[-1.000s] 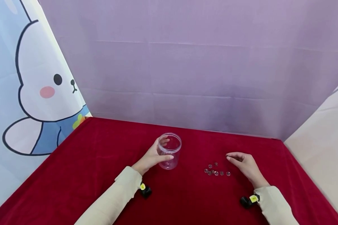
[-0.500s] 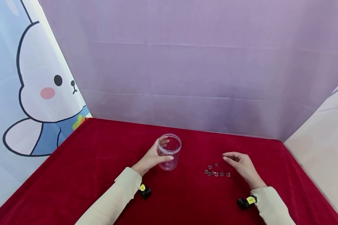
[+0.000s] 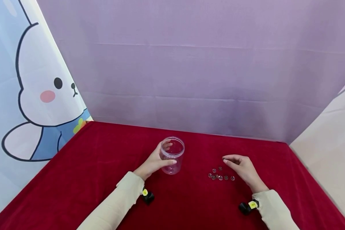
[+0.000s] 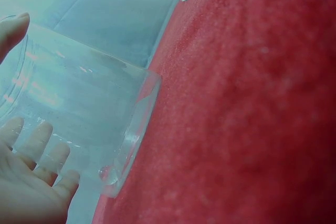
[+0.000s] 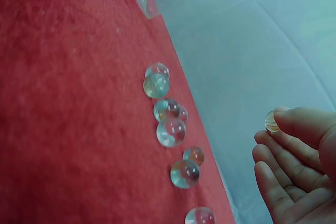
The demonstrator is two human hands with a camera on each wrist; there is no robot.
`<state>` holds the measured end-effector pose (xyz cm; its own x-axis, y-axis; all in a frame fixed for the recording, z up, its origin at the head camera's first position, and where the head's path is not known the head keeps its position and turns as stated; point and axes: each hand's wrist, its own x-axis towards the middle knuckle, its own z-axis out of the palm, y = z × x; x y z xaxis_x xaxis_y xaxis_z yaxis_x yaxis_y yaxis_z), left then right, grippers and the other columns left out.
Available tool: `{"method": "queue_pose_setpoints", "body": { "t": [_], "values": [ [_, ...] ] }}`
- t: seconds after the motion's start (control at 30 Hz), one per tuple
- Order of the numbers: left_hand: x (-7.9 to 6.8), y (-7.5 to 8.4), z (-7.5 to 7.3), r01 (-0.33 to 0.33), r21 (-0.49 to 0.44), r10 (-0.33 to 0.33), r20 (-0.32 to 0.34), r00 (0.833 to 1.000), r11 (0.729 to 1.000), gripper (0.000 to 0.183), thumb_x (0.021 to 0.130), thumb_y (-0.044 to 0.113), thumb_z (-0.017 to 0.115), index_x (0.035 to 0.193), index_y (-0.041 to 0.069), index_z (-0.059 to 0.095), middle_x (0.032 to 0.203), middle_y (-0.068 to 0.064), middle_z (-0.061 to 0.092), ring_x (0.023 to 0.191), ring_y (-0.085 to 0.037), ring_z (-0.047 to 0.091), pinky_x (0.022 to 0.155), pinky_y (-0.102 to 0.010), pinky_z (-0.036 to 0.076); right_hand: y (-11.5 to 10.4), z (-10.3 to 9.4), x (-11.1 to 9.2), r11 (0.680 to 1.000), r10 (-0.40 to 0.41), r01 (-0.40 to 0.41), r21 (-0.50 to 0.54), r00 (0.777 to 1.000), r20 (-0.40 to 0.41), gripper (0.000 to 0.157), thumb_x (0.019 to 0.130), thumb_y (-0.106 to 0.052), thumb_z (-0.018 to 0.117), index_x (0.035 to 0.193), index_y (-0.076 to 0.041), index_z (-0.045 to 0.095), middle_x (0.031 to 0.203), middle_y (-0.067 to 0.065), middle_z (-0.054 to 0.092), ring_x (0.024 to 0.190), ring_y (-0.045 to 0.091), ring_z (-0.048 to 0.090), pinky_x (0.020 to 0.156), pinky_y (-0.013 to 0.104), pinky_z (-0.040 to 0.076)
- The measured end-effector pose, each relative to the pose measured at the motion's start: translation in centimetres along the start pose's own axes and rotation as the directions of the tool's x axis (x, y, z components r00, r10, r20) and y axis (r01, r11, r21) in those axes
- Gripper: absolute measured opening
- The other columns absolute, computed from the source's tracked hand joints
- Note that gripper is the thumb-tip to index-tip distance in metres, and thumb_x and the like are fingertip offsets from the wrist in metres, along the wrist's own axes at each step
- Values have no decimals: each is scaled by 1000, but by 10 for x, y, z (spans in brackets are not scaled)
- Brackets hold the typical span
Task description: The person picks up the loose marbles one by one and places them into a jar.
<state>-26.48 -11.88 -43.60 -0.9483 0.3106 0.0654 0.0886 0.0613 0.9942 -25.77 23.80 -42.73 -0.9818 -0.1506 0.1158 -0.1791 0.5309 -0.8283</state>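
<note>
My left hand grips a clear plastic jar from its left side, thumb in front and fingers behind. The jar has no lid and stands upright on the red cloth. One glass marble lies at its bottom in the left wrist view. My right hand pinches a single marble between thumb and fingertips, raised above the cloth. Below and left of that hand, several clear glass marbles lie in a loose group; in the right wrist view some show brownish swirls.
Red velvety cloth covers the table. A pale purple curtain hangs along its back edge. On the left is a sheet printed with a cartoon rabbit, and a cream sheet borders the right.
My right hand has moved left with the pinched marble, over toward the group of marbles. The left hand and the jar have stayed in place.
</note>
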Motion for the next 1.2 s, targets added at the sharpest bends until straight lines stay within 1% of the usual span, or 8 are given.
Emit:
{"method": "queue_pose_setpoints", "body": {
  "t": [0.1,0.2,0.4,0.57,0.77,0.93,1.07,1.2],
  "values": [
    [1,0,0,-3,-6,3,3,1000,1000,82,78,15,77,142,31,28,147,-5,34,136,-27,29,104,-49,37,-4,2,0,1000,-4,4,4,1000,6,30,90,-18,64,115,-2,66,108,13,68,92,21,65,72,21,50],
    [1,0,0,0,-5,0,1,1000,1000,82,78,14,76,142,31,28,147,-5,34,136,-27,29,104,-48,37,-11,3,-1,1000,-19,19,20,1000,11,31,90,-20,65,115,-2,66,108,13,68,91,24,65,72,23,51],
    [2,0,1,4,7,-4,-8,1000,1000,80,79,12,75,142,30,28,146,-5,35,136,-28,29,104,-49,37,-17,9,-1,997,-58,57,52,998,12,29,90,-19,65,113,-1,67,107,14,68,91,21,66,73,21,51],
    [2,1,1,12,3,-12,-2,1000,1000,80,80,10,74,142,30,27,147,-8,33,137,-29,27,104,-50,36,-25,14,-1,995,-71,69,67,997,25,30,90,-20,65,113,-1,67,105,14,69,89,19,66,73,25,52],
    [2,0,0,3,3,-3,-9,1000,1000,81,79,11,74,142,29,27,148,-8,33,136,-29,28,104,-49,37,-32,21,3,995,-73,70,72,997,39,31,89,-22,66,112,-1,67,105,16,68,88,24,65,73,30,53],
    [1,-1,0,2,16,-2,-7,1000,1000,82,79,15,75,144,26,26,147,-7,33,136,-28,29,102,-48,40,-35,27,7,994,-72,67,84,996,52,30,89,-21,66,111,-1,67,105,14,69,89,29,64,71,25,51],
    [2,-2,0,9,9,-9,-7,1000,1000,83,78,15,76,144,26,27,147,-8,34,136,-27,29,102,-48,39,-38,32,9,992,-84,78,101,995,61,29,89,-21,66,111,-1,67,105,13,69,91,32,64,69,26,51],
    [3,-2,0,2,6,-2,1,1000,1000,82,78,16,76,143,27,27,148,-10,32,136,-27,28,103,-48,38,-41,37,10,990,-94,86,114,993,66,29,89,-20,65,111,-1,67,105,13,69,92,32,64,71,24,51]
  ]
}}
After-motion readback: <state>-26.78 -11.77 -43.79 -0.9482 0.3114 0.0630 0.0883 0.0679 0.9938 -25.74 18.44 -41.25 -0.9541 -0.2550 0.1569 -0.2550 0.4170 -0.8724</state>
